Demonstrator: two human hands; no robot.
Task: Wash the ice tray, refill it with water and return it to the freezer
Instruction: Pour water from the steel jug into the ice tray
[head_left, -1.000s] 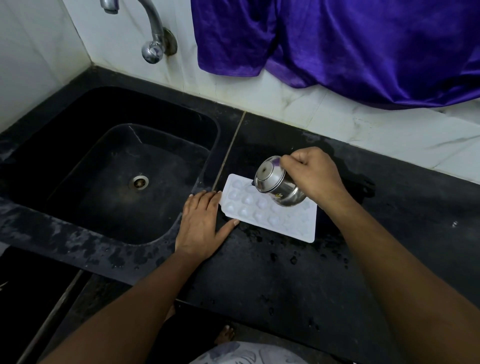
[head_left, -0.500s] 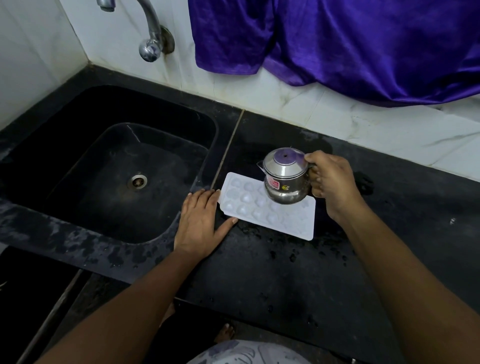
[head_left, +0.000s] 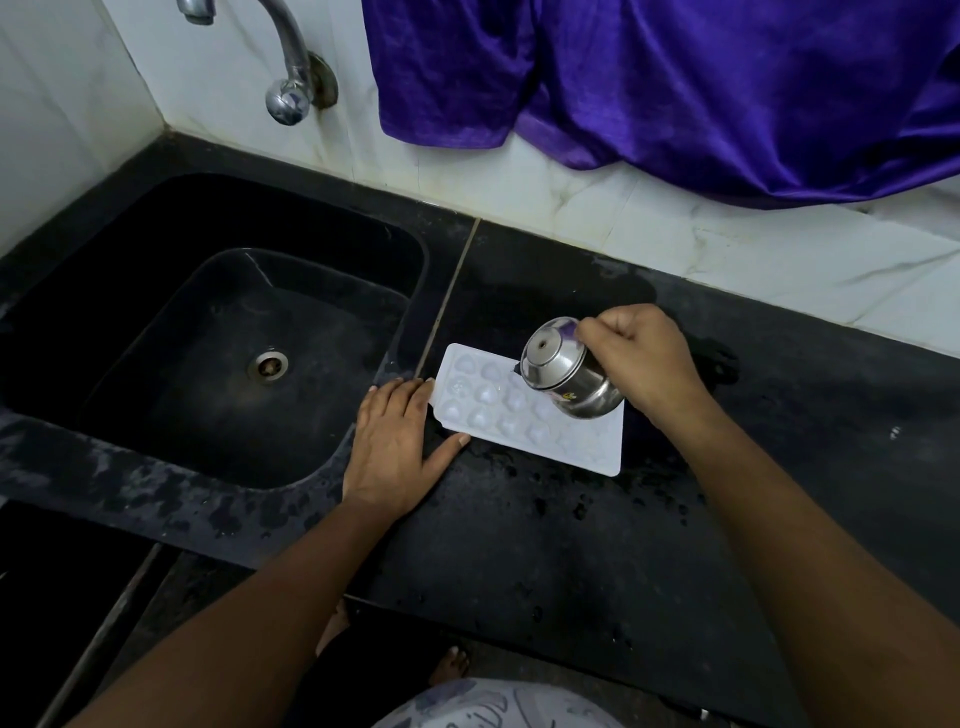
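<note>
A: Kitchen counter, mid-refill. White ice tray (head_left: 524, 410) lies flat on the black countertop (head_left: 519, 545), just right of the sink (head_left: 218, 353). Right hand (head_left: 641, 358) is closed round a small lidded steel pot (head_left: 566, 371), tipped toward the tray's far-left cells.

B: Water actually going in?

A: Can't make out a stream. Several cells look glossy, maybe filled; the near-right end is too pale to judge. Pot's spout sits over the tray, so pouring looks to be the step in hand.

B: Left hand?

A: Left hand (head_left: 397, 447) is spread flat, palm down on the counter edge. Fingertips touch the tray's short left end, thumb lies along its near corner. Bracing it, not gripping anything.

B: So how far along?

A: Washing looks done, judging by the wet drops round the tray and the empty sink. Refill seems underway, prob. part done. Left to do: top up remaining cells, put the pot down, carry the tray to the freezer, which isn't in view.

B: Anything in the way?

A: Not much. Chrome tap (head_left: 288, 78) is on the wall behind the sink, well apart. Purple cloth (head_left: 675, 88) hangs over the tiles, clear of the work. Counter's wet, so the tray could slide; a full tray will slop if tilted when lifted.
</note>
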